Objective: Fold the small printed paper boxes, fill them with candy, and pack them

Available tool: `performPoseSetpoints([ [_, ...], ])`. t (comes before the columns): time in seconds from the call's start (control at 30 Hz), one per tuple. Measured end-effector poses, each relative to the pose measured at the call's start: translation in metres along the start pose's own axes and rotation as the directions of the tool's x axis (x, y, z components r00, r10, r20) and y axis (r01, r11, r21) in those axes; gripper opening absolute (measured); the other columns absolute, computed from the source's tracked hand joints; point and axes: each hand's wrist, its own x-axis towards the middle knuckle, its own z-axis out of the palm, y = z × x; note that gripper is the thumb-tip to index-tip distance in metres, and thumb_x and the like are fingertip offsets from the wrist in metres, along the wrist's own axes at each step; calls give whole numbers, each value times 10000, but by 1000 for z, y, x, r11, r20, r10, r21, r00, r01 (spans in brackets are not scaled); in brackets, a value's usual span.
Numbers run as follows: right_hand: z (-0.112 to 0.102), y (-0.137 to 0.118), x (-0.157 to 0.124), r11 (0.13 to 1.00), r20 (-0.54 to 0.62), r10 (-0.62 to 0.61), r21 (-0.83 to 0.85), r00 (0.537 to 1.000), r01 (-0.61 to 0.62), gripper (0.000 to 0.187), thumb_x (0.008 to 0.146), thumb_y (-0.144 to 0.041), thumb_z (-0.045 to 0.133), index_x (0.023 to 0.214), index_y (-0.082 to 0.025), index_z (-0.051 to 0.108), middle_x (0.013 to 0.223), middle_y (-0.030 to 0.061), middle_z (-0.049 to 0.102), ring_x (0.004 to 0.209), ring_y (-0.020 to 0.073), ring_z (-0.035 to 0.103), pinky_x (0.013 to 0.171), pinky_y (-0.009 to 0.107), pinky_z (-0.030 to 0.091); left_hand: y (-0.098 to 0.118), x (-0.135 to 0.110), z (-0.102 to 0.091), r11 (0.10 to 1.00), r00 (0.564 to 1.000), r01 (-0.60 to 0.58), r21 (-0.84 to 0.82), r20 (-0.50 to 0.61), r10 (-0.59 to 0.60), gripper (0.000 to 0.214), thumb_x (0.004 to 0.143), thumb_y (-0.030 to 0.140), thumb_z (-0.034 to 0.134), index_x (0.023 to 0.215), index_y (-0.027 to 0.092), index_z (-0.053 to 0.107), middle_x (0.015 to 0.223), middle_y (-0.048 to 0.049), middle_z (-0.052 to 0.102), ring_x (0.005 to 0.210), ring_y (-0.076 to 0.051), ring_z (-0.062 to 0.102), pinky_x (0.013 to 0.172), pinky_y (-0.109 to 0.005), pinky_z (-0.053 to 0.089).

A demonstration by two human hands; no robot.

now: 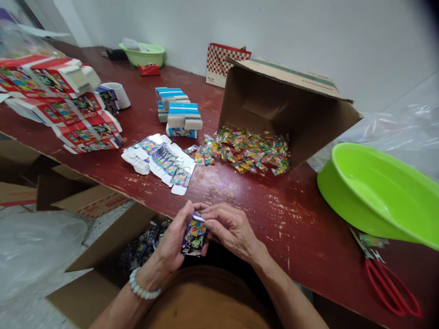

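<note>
A small dark purple printed candy box [195, 237] is held upright just off the table's front edge. My left hand [174, 237] wraps around its side and back. At its top end, the fingers and thumb of my right hand [229, 226] pinch the white flap. Beyond my hands lies a fanned stack of flat purple-and-white box blanks [171, 164]. Small clear packets of colourful candy [247, 148] spill from a cardboard carton [270, 98] tipped on its side.
Red box bundles [65, 100] stand at left, blue bundles [183, 116] mid-table. At right are a green basin [373, 192] and red-handled scissors [391, 285]. A floor-level carton [103, 242] holds many dark boxes. Behind are a checkered bag [219, 64] and red tape dispenser [149, 70].
</note>
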Motion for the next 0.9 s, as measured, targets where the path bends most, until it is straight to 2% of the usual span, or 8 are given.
performPoseSetpoints([
  [0.07, 2, -2, 1, 982, 1, 129, 137, 992, -128, 155, 883, -332, 643, 813, -213, 711, 869, 56, 736, 761, 174, 692, 734, 311, 552, -1, 1, -1, 999, 1000, -25, 23, -11, 26, 445, 918, 557, 476, 1169, 194, 532, 646, -7, 648, 454, -171, 615, 375, -244, 482],
  [0.23, 12, -2, 8, 762, 102, 462, 463, 881, -453, 204, 802, -364, 710, 762, -176, 642, 709, 10, 702, 467, 104, 586, 445, 221, 476, -5, 4, -4, 997, 999, -47, 68, -11, 48, 603, 905, 619, 454, 1302, 167, 506, 615, -17, 656, 418, -166, 601, 382, -238, 478],
  [0.33, 14, -3, 11, 812, 54, 418, 426, 907, -400, 141, 840, -312, 650, 789, -181, 636, 894, 47, 749, 528, 107, 616, 485, 233, 508, -5, 4, -7, 998, 999, -42, 42, 6, 41, 683, 880, 654, 467, 1318, 134, 535, 640, -45, 677, 412, -164, 600, 372, -235, 469],
  [0.43, 12, -6, 11, 960, -7, 205, 194, 979, -200, 76, 845, -205, 601, 783, -204, 646, 982, 55, 754, 739, 155, 685, 670, 286, 561, -6, 5, -10, 1000, 1000, -17, 21, 18, 17, 658, 889, 623, 478, 1307, 123, 567, 636, -53, 679, 402, -157, 591, 367, -231, 467],
  [0.53, 11, -8, 11, 998, -24, 60, 39, 998, -59, 100, 822, -142, 584, 776, -213, 638, 974, 53, 748, 887, 178, 677, 793, 308, 548, -5, 5, -11, 1000, 1000, -4, 22, -8, 4, 590, 891, 558, 520, 1293, 130, 585, 604, -33, 662, 373, -148, 574, 354, -230, 463],
  [0.63, 13, -7, 12, 958, 7, 236, 163, 972, -234, 62, 841, -183, 574, 804, -203, 619, 1008, 49, 739, 665, 122, 643, 594, 243, 536, -3, 5, -10, 999, 1000, -11, 44, -2, 11, 602, 902, 560, 495, 1324, 134, 558, 589, -28, 649, 383, -155, 583, 350, -227, 468],
  [0.8, 18, -3, 14, 728, 154, 470, 490, 869, -480, 185, 853, -353, 625, 813, -176, 588, 1039, 69, 726, 471, 67, 569, 422, 208, 487, -3, 4, -13, 995, 999, -19, 99, 44, 14, 711, 905, 639, 417, 1370, 108, 510, 588, -44, 647, 374, -147, 579, 350, -211, 465],
  [0.9, 15, -1, 11, 821, 107, 393, 407, 913, -401, 177, 871, -340, 625, 807, -177, 602, 1029, 62, 724, 487, 64, 576, 455, 207, 497, -5, 3, -16, 995, 999, -12, 95, 38, 8, 700, 910, 622, 421, 1388, 115, 487, 593, -47, 653, 395, -155, 589, 362, -218, 477],
])
